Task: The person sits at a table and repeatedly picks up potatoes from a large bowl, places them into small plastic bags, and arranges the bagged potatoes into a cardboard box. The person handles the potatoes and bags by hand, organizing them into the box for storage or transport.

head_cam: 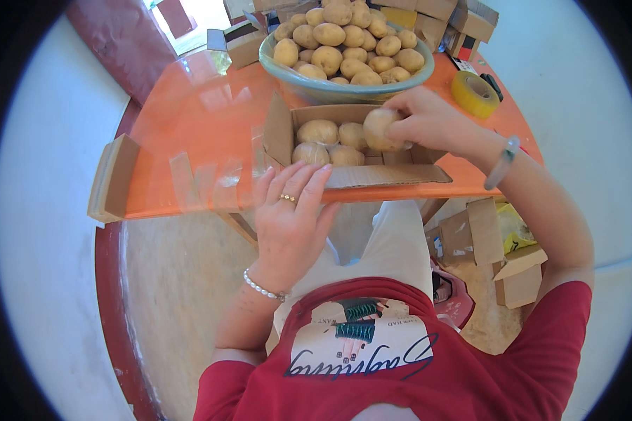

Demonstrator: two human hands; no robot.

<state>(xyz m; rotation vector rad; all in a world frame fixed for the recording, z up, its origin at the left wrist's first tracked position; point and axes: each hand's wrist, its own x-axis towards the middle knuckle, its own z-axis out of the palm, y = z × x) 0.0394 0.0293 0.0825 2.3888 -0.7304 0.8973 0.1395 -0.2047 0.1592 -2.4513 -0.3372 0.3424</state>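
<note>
A cardboard box point(279, 129) with its flaps up stands at the front edge of the orange table point(189, 126). Several potatoes point(317, 131) wrapped in clear film fill its left side. My right hand point(426, 118) grips one more wrapped potato point(382, 129) over the box's right half; it looks slightly blurred. On the box's front left edge, at the near flap point(389, 177), rest the spread fingers of my left hand point(295, 210), which holds nothing. Just behind the box, a pale green basin point(342, 93) is heaped with bare potatoes point(329, 34).
A roll of yellowish tape point(475, 94) lies at the table's right, beside a black object point(491, 87). Strips of clear tape point(184, 179) hang on the front edge. A folded carton point(113, 176) stands at the left end. More cartons point(471, 234) lie on the floor at right.
</note>
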